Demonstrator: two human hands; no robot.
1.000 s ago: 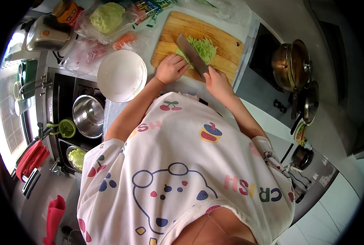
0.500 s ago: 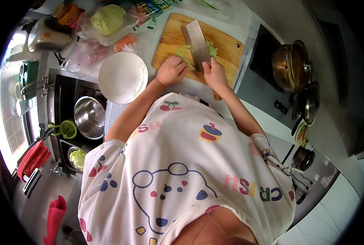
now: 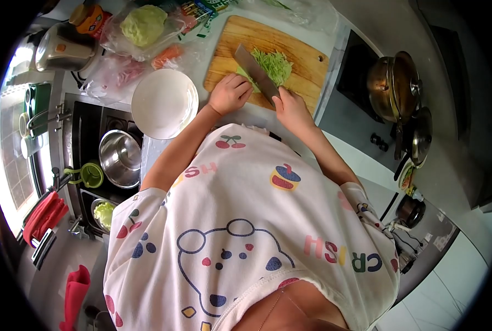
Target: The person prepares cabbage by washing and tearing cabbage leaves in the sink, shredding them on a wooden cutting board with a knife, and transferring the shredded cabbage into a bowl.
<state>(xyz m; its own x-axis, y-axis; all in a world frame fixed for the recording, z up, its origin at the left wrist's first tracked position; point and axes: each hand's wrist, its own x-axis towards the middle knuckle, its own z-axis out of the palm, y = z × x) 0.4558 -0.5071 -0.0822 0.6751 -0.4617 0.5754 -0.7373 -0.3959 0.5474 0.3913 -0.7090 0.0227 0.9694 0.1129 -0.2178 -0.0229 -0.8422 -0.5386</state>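
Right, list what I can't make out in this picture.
All in the head view:
Knife: its handle, hidden inside the right hand.
Left hand: some fingertips, hidden by its own curled fingers.
Green-and-blue packet: print too small to read, far end cut off by the top edge.

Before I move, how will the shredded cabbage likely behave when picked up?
The shredded cabbage will probably flop, being thin strips. It's likely light for its size, since the heap looks loose; strands may scatter on the wooden cutting board.
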